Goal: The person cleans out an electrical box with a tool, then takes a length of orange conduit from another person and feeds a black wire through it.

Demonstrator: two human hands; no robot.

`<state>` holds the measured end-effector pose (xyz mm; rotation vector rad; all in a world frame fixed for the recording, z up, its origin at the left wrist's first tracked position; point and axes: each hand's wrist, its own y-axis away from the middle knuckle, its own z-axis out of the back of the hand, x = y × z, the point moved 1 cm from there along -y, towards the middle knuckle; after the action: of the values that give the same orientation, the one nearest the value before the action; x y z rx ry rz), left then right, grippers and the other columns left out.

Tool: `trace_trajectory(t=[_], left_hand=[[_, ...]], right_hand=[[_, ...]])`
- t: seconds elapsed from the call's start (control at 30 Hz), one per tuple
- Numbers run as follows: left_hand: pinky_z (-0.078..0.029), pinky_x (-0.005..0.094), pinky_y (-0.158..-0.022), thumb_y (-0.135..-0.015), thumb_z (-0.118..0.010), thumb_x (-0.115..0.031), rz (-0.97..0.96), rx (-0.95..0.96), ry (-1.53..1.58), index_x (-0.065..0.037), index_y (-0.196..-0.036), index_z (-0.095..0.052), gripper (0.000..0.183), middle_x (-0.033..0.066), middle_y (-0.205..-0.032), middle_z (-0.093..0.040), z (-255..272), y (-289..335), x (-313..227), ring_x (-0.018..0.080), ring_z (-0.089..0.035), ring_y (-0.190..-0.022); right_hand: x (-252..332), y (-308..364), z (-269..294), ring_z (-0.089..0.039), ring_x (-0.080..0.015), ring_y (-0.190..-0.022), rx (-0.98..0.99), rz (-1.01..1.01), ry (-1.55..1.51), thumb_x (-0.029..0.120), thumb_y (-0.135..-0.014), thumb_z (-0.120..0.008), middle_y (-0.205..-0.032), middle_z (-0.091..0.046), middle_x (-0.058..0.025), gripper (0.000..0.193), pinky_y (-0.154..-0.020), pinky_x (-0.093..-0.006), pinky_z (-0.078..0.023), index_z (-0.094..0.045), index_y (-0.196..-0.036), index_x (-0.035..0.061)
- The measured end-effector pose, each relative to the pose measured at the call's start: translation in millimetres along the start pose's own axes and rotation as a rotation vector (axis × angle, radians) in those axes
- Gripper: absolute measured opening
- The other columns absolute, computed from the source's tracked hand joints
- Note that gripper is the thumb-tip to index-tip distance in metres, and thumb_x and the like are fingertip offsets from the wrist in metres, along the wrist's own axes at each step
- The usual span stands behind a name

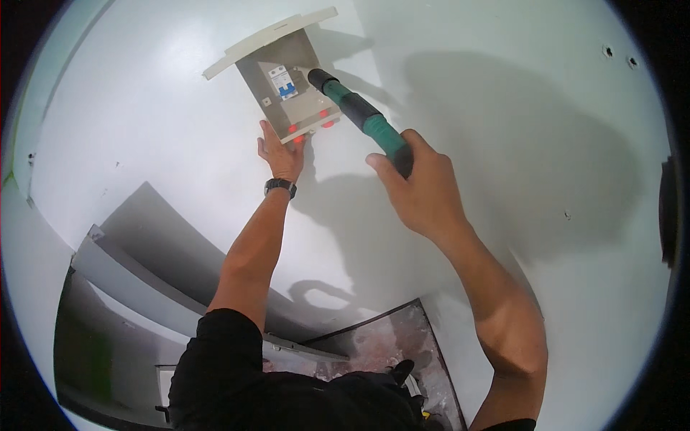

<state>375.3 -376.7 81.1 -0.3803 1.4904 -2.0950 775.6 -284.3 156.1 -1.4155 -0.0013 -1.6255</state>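
A small grey electrical box (287, 90) with its cream lid (269, 39) swung open is mounted on the white wall (503, 144). Inside sits a white circuit breaker with a blue lever (283, 81), and red plugs (310, 123) show along the box's lower edge. My left hand (280, 154), with a black watch on the wrist, presses its fingers against the bottom of the box. My right hand (420, 187) grips a green and black screwdriver (359, 111), whose tip reaches into the right side of the box.
Grey ledges or steps (136, 273) curve across the lower left. A speckled floor patch (392, 345) lies below, between my arms. Small holes (618, 56) mark the wall at the upper right.
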Motion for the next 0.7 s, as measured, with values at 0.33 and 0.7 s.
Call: trace_trajectory(t=[0.33, 0.7], left_hand=[[-0.007, 0.0602, -0.119, -0.094, -0.069, -0.035, -0.006, 0.058, -0.022, -0.004, -0.16, -0.016, 0.09, 0.0172, -0.167, -0.022, -4, 2, 16, 0.033, -0.009, -0.157], [-0.012, 0.0604, -0.118, -0.093, -0.072, -0.032, 0.055, 0.086, 0.113, -0.003, -0.161, -0.014, 0.094, 0.0148, -0.167, -0.023, 3, -5, -2, 0.0322, -0.016, -0.156]], right_hand=[[5, -6, 3, -0.054, -0.0208, -0.053, -0.034, -0.06, -0.004, 0.032, -0.093, -0.072, -0.061, -0.057, -0.0091, 0.036, -0.055, -0.0366, -0.043, -0.057, -0.09, 0.0002], [18, -43, -19, -0.045, -0.0145, -0.053, -0.094, -0.028, 0.113, 0.03, -0.094, -0.072, -0.058, -0.05, -0.0051, 0.034, -0.053, -0.0326, -0.039, -0.057, -0.085, 0.0014]])
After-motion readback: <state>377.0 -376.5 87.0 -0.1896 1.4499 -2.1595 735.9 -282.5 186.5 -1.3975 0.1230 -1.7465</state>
